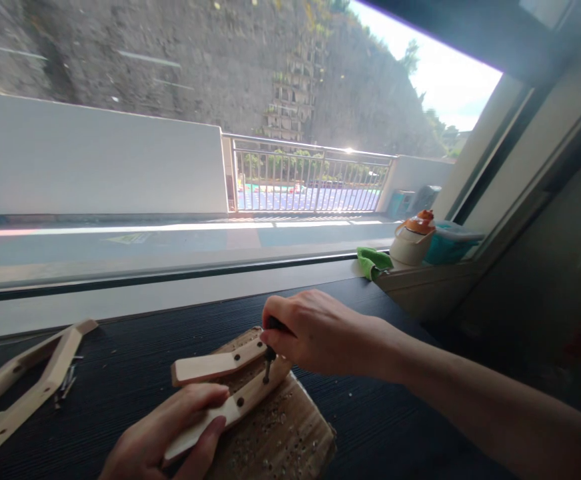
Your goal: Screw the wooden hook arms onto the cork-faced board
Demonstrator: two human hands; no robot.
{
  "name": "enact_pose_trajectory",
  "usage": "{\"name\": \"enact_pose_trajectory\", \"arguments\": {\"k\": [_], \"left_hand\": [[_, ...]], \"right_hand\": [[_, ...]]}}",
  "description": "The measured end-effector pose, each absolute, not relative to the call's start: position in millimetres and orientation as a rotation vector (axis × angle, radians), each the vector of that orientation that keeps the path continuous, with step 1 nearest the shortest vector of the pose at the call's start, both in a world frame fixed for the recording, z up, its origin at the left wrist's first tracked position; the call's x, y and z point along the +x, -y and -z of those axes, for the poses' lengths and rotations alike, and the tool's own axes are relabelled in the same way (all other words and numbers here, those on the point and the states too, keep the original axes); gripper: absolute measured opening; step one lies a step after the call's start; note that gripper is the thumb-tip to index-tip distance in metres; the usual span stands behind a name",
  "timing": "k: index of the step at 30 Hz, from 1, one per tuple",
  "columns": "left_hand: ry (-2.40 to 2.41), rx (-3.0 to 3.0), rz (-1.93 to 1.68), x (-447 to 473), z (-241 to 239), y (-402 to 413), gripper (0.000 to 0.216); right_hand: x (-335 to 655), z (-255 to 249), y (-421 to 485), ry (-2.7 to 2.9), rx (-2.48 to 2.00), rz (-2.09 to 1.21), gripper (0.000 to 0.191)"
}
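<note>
My right hand (310, 333) is wrapped round the dark handle of a screwdriver (269, 363), held nearly upright. Its metal tip meets a dark hole in a bent, pale wooden piece (248, 395). My left hand (170, 427) grips the near end of that piece, thumb on one side and fingers on the other. Beneath it lies a brown board (285, 427), its surface pitted with many small holes. Just beyond, a second wooden piece (210, 365) of similar shape rests on the board, with dark holes in it.
More bent wooden pieces (53, 370) lie at the left of the black table (115, 373), beside several screws (66, 385). On the sill at the right are a green cloth (372, 263), a white bottle with an orange top (411, 241) and a teal container (450, 243). A window spans the far side.
</note>
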State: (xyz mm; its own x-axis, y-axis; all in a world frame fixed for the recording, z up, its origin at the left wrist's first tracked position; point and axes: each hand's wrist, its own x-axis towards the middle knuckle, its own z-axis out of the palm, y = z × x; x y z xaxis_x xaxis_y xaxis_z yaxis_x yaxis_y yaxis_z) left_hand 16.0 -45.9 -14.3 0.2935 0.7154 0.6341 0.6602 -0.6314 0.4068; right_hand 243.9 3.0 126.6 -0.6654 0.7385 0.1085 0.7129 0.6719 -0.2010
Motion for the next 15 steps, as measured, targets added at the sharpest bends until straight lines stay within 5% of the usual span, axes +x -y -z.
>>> {"name": "enact_pose_trajectory", "arguments": {"k": [6, 15], "left_hand": [[-1.334, 2.441, -1.289, 16, 12, 47, 0.022], [-1.322, 2.482, -1.279, 14, 17, 44, 0.028]], "right_hand": [[242, -127, -1, 2.704, -1.234, -0.044, 0.029], [247, -140, -2, 2.899, -0.837, -0.274, 0.020]]}}
